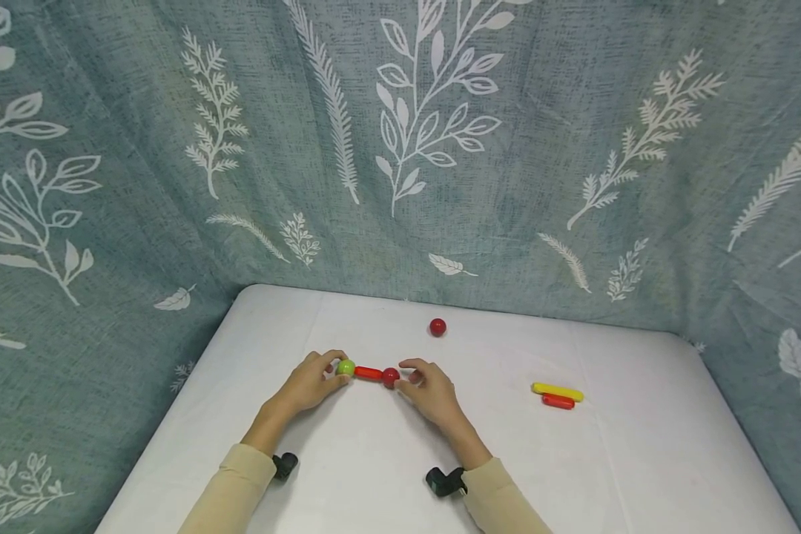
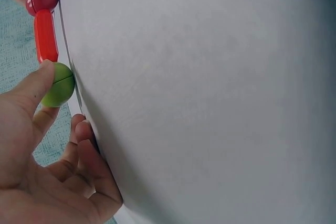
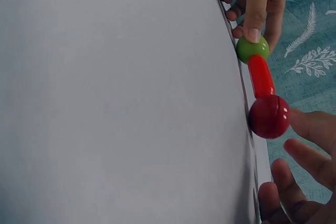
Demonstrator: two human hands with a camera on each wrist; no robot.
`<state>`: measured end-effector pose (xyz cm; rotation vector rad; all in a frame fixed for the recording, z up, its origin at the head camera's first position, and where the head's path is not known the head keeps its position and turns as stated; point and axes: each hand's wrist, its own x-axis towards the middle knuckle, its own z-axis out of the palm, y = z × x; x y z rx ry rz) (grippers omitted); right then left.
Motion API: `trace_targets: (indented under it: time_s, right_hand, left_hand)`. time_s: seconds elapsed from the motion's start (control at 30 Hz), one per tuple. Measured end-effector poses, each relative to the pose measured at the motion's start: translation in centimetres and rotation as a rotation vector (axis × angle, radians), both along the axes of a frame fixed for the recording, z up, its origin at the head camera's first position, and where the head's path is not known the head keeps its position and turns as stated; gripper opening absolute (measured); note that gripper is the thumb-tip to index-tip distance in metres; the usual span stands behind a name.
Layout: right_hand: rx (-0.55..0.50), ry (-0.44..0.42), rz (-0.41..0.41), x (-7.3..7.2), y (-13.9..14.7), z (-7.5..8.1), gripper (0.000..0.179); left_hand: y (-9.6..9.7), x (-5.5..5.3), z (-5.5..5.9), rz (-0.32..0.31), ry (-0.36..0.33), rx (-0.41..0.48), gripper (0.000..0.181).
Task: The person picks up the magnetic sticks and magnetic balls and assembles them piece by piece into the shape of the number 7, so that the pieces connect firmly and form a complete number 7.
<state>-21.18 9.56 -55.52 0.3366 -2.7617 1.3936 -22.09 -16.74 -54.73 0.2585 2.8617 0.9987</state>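
Observation:
A green ball (image 1: 345, 368), a short red rod (image 1: 368, 374) and a dark red ball (image 1: 390, 377) form one straight row on the white table, the rod joining the two balls. My left hand (image 1: 310, 384) pinches the green ball between thumb and forefinger, its other fingers curled loosely by the tabletop in the left wrist view. Around the dark red ball my right hand (image 1: 434, 393) is spread, its fingers apart. In the right wrist view one fingertip (image 3: 297, 119) is right at that ball's side.
Farther back on the table (image 1: 507, 460) lies a second dark red ball (image 1: 437, 327). To the right, a long yellow rod (image 1: 557, 391) lies against another short red rod (image 1: 558, 402). A patterned green-blue cloth (image 1: 374, 245) hangs behind the table.

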Motion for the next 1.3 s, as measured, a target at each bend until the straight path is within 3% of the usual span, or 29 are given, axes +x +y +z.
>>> trace_targets:
  time_s: [0.37, 0.93, 1.3]
  right_hand:
    - [-0.074, 0.011, -0.085, 1.9, 5.1, 1.2, 0.028]
    - [0.011, -0.031, -0.245, 5.1, 14.7, 2.8, 0.029]
    - [0.095, 0.003, -0.304, 6.3, 19.8, 2.3, 0.033]
  left_hand:
    - [0.0, 0.2, 0.2, 0.004, -0.012, -0.001, 0.036]
    - [0.1, 0.1, -0.1, 0.001, -0.007, 0.009, 0.036]
    - [0.1, 0.1, 0.1, 0.010, -0.014, 0.002, 0.036]
